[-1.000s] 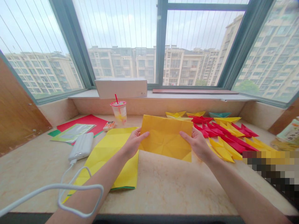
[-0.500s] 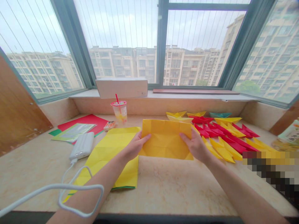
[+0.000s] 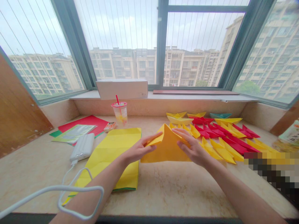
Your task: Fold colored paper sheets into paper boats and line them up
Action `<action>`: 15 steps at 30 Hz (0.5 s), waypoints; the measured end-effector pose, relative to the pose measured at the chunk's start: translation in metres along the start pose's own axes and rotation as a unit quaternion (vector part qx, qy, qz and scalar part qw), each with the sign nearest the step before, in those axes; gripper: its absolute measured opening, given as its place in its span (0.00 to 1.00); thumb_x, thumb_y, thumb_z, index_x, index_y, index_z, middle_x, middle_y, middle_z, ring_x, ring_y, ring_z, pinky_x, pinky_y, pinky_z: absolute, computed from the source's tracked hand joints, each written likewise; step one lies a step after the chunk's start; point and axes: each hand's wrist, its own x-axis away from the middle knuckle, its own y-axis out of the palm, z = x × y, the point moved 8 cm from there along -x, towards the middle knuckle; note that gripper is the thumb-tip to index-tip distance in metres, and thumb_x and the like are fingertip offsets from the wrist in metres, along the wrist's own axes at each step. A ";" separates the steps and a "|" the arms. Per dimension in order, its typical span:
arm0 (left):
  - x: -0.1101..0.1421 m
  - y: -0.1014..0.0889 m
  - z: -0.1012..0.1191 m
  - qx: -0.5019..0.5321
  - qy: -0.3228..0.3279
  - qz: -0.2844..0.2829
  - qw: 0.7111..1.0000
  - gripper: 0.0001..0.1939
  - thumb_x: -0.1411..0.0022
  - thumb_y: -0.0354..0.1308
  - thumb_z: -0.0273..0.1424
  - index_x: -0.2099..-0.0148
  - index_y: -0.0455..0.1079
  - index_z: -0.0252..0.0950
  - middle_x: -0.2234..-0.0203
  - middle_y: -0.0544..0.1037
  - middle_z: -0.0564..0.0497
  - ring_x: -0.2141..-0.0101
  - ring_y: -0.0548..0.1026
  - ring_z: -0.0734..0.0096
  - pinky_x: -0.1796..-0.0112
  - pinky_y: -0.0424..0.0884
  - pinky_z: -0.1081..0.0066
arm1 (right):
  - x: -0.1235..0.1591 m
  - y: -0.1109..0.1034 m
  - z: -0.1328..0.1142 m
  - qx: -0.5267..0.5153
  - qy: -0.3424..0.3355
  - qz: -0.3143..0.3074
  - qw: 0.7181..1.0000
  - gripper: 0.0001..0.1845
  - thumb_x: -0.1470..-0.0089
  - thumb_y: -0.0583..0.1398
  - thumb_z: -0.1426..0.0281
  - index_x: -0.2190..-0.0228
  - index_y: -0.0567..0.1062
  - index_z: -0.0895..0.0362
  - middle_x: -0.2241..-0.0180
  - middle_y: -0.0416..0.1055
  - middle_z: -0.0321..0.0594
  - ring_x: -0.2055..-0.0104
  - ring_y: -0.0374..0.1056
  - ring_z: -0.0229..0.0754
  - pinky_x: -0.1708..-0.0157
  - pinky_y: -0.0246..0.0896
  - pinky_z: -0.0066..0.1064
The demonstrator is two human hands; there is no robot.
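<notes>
You see one head view. Your left hand (image 3: 140, 150) and right hand (image 3: 193, 150) meet at mid-frame over a folded orange-yellow paper (image 3: 166, 147), which stands as a peak with its long base running left to right. The peak rises between your hands, and neither hand looks clearly nearer to it. Your left fingers (image 3: 151, 140) pinch the paper's left slope just below the tip. Your right fingers (image 3: 183, 136) lie slightly spread on its right slope, and you cannot tell whether they grip it.

A large creased yellow paper (image 3: 109, 158) lies flat on the tabletop (image 3: 163, 189) under your left forearm, and a white power bank (image 3: 82, 147) with its white cable (image 3: 63, 187) sits to its left. At upper left are a red sheet (image 3: 84, 123) and a green-and-white booklet (image 3: 73, 133); a plastic cup (image 3: 119, 113) with a red straw stands behind them. Rows of red and yellow paper boats (image 3: 224, 141) fill the right. The white box (image 3: 121, 89) on the windowsill has a small label, too small to read, and the booklet's print is also illegible.
</notes>
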 end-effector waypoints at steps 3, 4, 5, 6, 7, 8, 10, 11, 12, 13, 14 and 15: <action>0.003 0.011 0.005 -0.012 0.000 -0.056 0.998 0.31 0.37 0.61 0.39 0.34 0.61 0.45 0.36 0.64 0.47 0.39 0.64 0.52 0.41 0.61 0.60 | 0.002 0.003 -0.002 0.009 -0.001 -0.035 0.999 0.32 0.36 0.44 0.46 0.41 0.69 0.47 0.37 0.60 0.44 0.35 0.55 0.55 0.36 0.49 0.52; 0.003 0.014 0.005 -0.015 -0.001 -0.067 0.998 0.30 0.36 0.60 0.40 0.34 0.61 0.44 0.37 0.65 0.46 0.39 0.65 0.52 0.42 0.62 0.60 | 0.003 0.004 -0.002 0.012 0.003 -0.043 0.999 0.33 0.35 0.41 0.46 0.42 0.71 0.46 0.36 0.60 0.44 0.34 0.55 0.56 0.36 0.48 0.53; 0.003 0.016 0.003 -0.016 -0.007 -0.071 0.997 0.29 0.35 0.58 0.41 0.35 0.63 0.42 0.38 0.67 0.45 0.40 0.67 0.52 0.43 0.64 0.60 | 0.003 0.005 -0.002 0.017 0.007 -0.053 0.998 0.32 0.35 0.40 0.48 0.43 0.72 0.45 0.36 0.59 0.43 0.34 0.54 0.55 0.36 0.47 0.54; 0.002 0.017 -0.001 -0.017 -0.015 -0.068 0.997 0.28 0.34 0.56 0.42 0.35 0.64 0.41 0.40 0.69 0.44 0.43 0.69 0.52 0.45 0.66 0.60 | 0.003 0.007 -0.001 0.022 0.012 -0.062 0.998 0.29 0.34 0.43 0.49 0.44 0.73 0.45 0.36 0.59 0.42 0.34 0.55 0.55 0.36 0.47 0.53; 0.001 0.017 -0.006 -0.017 -0.025 -0.060 0.998 0.27 0.33 0.54 0.43 0.36 0.64 0.40 0.42 0.72 0.43 0.45 0.72 0.53 0.47 0.68 0.61 | 0.003 0.010 0.000 0.028 0.014 -0.071 0.997 0.26 0.34 0.46 0.51 0.45 0.74 0.45 0.36 0.59 0.42 0.34 0.55 0.55 0.36 0.48 0.52; -0.001 0.017 -0.011 -0.018 -0.036 -0.050 0.998 0.26 0.33 0.54 0.42 0.36 0.65 0.40 0.44 0.74 0.43 0.48 0.74 0.54 0.50 0.70 0.61 | 0.003 0.013 0.000 0.033 0.016 -0.080 0.996 0.23 0.35 0.50 0.53 0.46 0.74 0.45 0.36 0.60 0.42 0.35 0.57 0.54 0.36 0.49 0.51; -0.003 0.014 -0.019 -0.042 -0.041 -0.029 0.998 0.25 0.33 0.54 0.40 0.37 0.66 0.38 0.47 0.76 0.43 0.51 0.75 0.55 0.52 0.71 0.63 | 0.004 0.018 0.004 0.052 0.025 -0.089 0.994 0.21 0.38 0.57 0.55 0.46 0.75 0.44 0.37 0.62 0.43 0.36 0.59 0.54 0.38 0.53 0.49; -0.005 0.012 -0.022 -0.065 -0.037 -0.018 0.997 0.24 0.34 0.55 0.39 0.38 0.68 0.37 0.49 0.77 0.43 0.51 0.75 0.56 0.53 0.71 0.64 | 0.004 0.020 0.007 0.067 0.032 -0.089 0.993 0.21 0.40 0.59 0.55 0.46 0.75 0.44 0.39 0.64 0.44 0.38 0.61 0.54 0.39 0.55 0.49; -0.005 0.009 -0.023 -0.091 -0.033 -0.006 0.995 0.23 0.34 0.55 0.37 0.39 0.69 0.36 0.50 0.78 0.43 0.52 0.75 0.57 0.53 0.70 0.65 | 0.005 0.021 0.010 0.082 0.038 -0.090 0.992 0.22 0.41 0.60 0.55 0.46 0.74 0.44 0.41 0.67 0.44 0.39 0.63 0.54 0.40 0.58 0.49; -0.006 0.006 -0.024 -0.117 -0.028 0.004 0.993 0.22 0.35 0.55 0.36 0.41 0.71 0.35 0.51 0.78 0.44 0.53 0.75 0.58 0.53 0.70 0.66 | 0.005 0.022 0.012 0.095 0.040 -0.092 0.990 0.23 0.41 0.61 0.56 0.45 0.73 0.43 0.43 0.69 0.44 0.41 0.65 0.54 0.42 0.60 0.48; -0.006 0.004 -0.024 -0.138 -0.025 0.012 0.990 0.21 0.35 0.55 0.35 0.42 0.72 0.35 0.52 0.79 0.44 0.54 0.74 0.59 0.54 0.70 0.66 | 0.005 0.024 0.012 0.106 0.038 -0.095 0.989 0.24 0.42 0.62 0.58 0.44 0.72 0.42 0.46 0.72 0.43 0.43 0.67 0.53 0.44 0.62 0.47; -0.006 0.003 -0.023 -0.152 -0.022 0.018 0.988 0.20 0.36 0.55 0.34 0.43 0.73 0.35 0.53 0.79 0.45 0.54 0.74 0.60 0.54 0.69 0.67 | 0.005 0.025 0.012 0.112 0.031 -0.101 0.988 0.25 0.41 0.62 0.59 0.43 0.71 0.42 0.49 0.73 0.42 0.46 0.69 0.51 0.46 0.64 0.45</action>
